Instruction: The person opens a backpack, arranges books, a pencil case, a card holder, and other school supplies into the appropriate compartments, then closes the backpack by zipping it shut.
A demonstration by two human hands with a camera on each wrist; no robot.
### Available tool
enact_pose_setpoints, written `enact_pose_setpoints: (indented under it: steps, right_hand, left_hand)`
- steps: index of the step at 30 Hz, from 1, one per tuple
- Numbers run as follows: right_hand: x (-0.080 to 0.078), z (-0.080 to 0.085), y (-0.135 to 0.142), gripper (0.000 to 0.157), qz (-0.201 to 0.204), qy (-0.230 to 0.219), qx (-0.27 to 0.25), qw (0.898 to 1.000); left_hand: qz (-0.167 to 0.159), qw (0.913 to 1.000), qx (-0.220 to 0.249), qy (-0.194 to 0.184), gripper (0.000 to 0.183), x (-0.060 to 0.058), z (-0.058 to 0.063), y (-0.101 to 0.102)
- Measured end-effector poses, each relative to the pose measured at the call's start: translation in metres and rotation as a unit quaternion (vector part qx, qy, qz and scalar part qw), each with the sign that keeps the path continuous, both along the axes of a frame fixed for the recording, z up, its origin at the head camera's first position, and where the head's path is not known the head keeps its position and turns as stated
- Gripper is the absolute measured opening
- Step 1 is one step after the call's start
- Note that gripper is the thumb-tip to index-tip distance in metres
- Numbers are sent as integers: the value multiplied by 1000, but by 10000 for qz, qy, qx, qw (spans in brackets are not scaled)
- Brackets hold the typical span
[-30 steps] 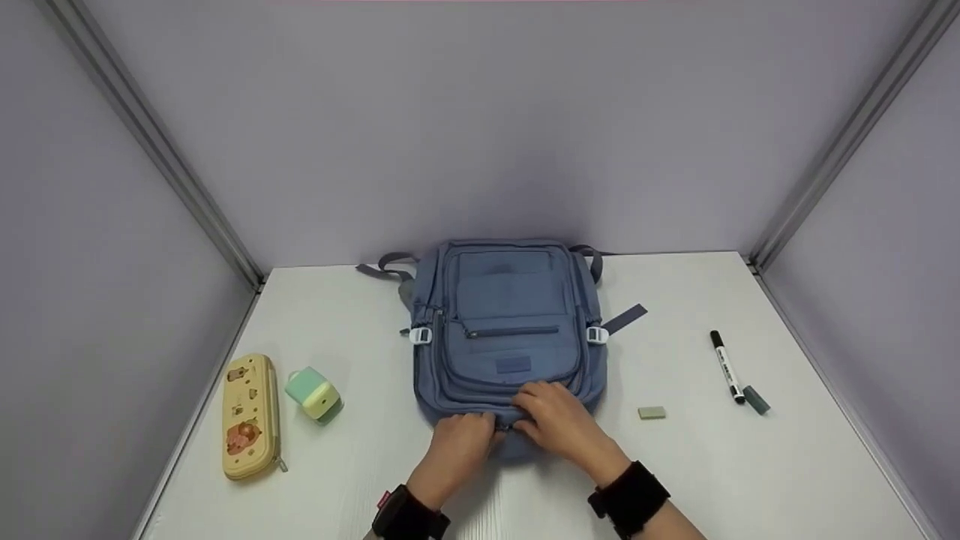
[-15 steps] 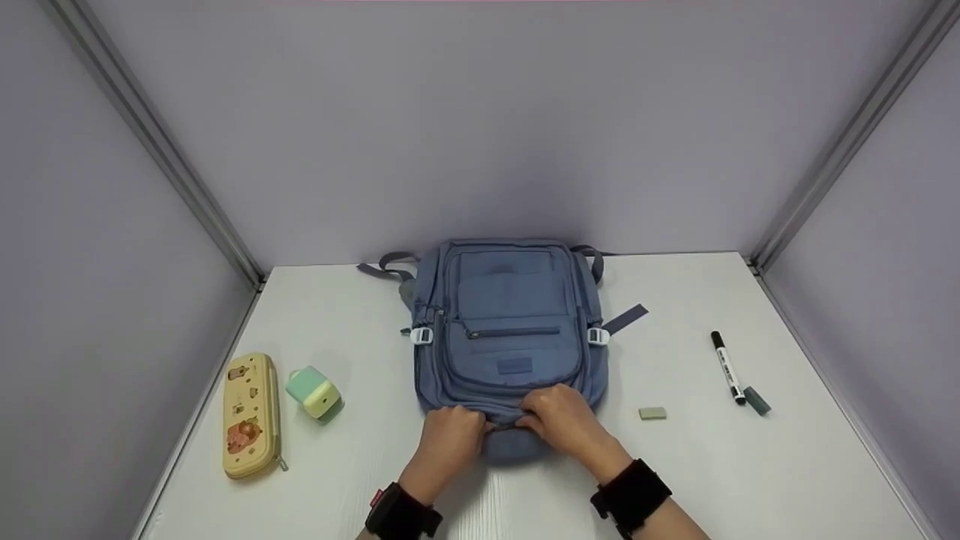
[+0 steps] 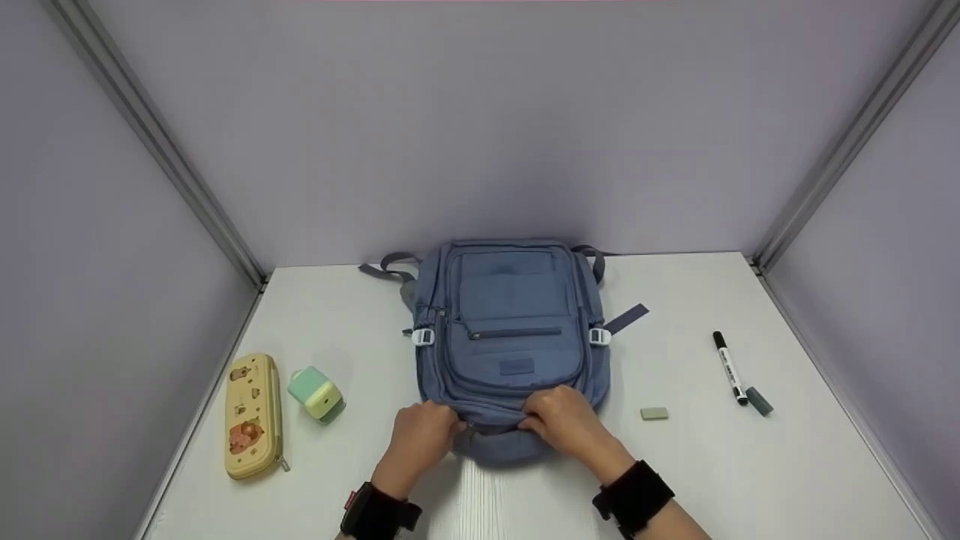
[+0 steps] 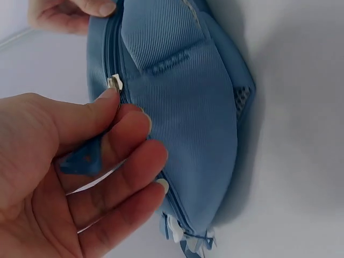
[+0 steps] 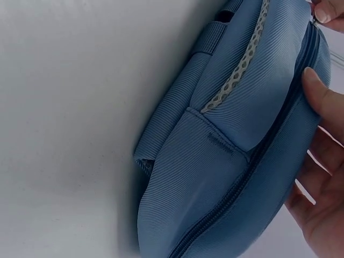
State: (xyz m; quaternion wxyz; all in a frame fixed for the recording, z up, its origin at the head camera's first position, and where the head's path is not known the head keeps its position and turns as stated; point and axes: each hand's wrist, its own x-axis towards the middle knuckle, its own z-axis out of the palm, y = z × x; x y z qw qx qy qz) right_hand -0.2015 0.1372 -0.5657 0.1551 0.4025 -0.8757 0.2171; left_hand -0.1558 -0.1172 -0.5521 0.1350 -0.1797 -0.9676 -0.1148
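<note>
A blue backpack lies front side up on the white table, its bottom end toward me as the head view shows. My left hand is at that end's left corner. Thumb and index finger pinch the metal zipper pull, and a blue tab hangs inside the hand. Further right along the same seam, my right hand grips the fabric, thumb beside the zipper track and fingers on the far side. The left wrist view shows the other hand's fingertips higher up the seam.
On the left lie a yellow pencil case and a mint-and-yellow block-shaped item. Right of the backpack are a small green eraser-like block, a marker and a dark green piece. Panels enclose the table's back and sides.
My left hand has slid left along the backpack's bottom seam with the zipper pull, away from the right hand. The right hand has kept its grip almost in place.
</note>
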Motion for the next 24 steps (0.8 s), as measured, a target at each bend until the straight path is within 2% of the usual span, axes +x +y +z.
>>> enact_pose_setpoints:
  steps: [5,9,16,20,24]
  right_hand:
    - [1,0,2,13,-82,-89,29,9999]
    - [2,0,4,13,-82,-28,44,10000]
    - [3,-1,6,14,-92,-122,151,9998]
    - [5,-2,6,15,-67,-156,218,9996]
    - [9,1,1,19,-292,-218,324,9988]
  left_hand:
    - [237,9997,-1,36,43,0,-5,-14]
    - [559,9984,-21,2,32,-1,-9,-26]
    - [1046,9945,89,36,26,-12,-23,-44]
    - [1118,9931,341,4,21,-15,-32,-49]
    - [1128,9921,530,-167,17,-14,-33,-50]
